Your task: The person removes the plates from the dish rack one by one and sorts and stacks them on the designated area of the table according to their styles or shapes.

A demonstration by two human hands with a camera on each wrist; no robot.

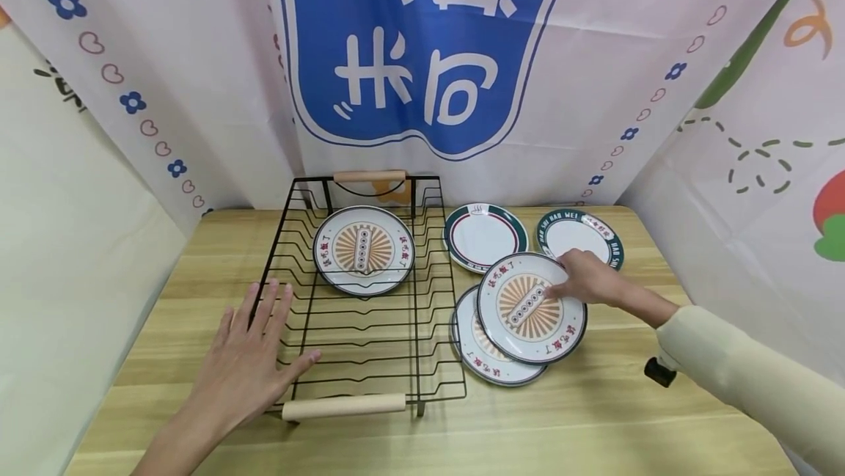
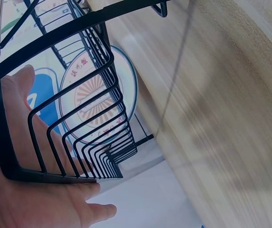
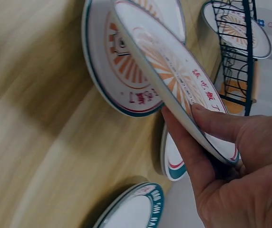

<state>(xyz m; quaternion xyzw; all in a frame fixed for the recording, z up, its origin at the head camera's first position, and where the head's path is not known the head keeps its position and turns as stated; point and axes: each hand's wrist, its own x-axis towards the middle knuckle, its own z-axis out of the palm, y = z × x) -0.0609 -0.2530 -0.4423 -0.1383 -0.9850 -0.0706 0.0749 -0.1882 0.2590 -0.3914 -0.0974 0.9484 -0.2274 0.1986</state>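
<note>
My right hand (image 1: 587, 278) pinches the rim of a white plate with an orange sunburst (image 1: 521, 337), thumb on top and fingers underneath. The held plate (image 3: 174, 78) is tilted above another sunburst plate (image 1: 485, 366) on the table, partly covering it in the head view. On the left side of a black wire dish rack (image 1: 356, 345), my left hand (image 1: 247, 359) rests with its fingers spread and nearly straight. A third sunburst plate (image 1: 363, 250) leans in the rack's far end. Close up, the left hand (image 2: 45, 199) lies against the rack's black corner frame.
Behind the held plate lie a plate with a green-and-red rim (image 1: 485, 238) and a green-rimmed lettered plate (image 1: 581, 235). The rack has wooden handles (image 1: 345, 406) at both ends. Printed curtains (image 1: 422, 58) hang around the wooden table (image 1: 594, 417).
</note>
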